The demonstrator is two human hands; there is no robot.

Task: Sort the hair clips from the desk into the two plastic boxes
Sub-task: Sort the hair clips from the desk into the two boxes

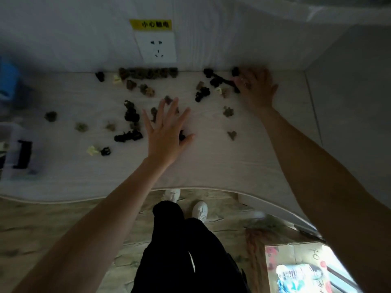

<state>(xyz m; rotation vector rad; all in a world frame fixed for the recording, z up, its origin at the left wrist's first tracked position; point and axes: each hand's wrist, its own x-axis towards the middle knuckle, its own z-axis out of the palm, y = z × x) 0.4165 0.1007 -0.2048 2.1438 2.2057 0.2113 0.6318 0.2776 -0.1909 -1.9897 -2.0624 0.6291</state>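
Observation:
Several small hair clips, black, brown and cream, lie scattered over the pale desk [211, 166]. A row of brown clips [148, 73] lines the back wall. Black clips [131, 115] cluster left of my left hand [167, 132], which lies flat with fingers spread over the desk's middle, a black clip [182, 135] by its thumb. My right hand [256, 87] reaches to the far right, fingers apart, touching a string of black clips [222, 80]. A clear plastic box [19, 151] stands at the left edge; a blurred blue box [7, 81] sits behind it.
A wall socket [157, 49] with a yellow warning label sits on the wall behind the desk. A side wall closes the desk on the right. Below the desk edge are my legs, white shoes [198, 209] and a cardboard box [296, 269] on the floor.

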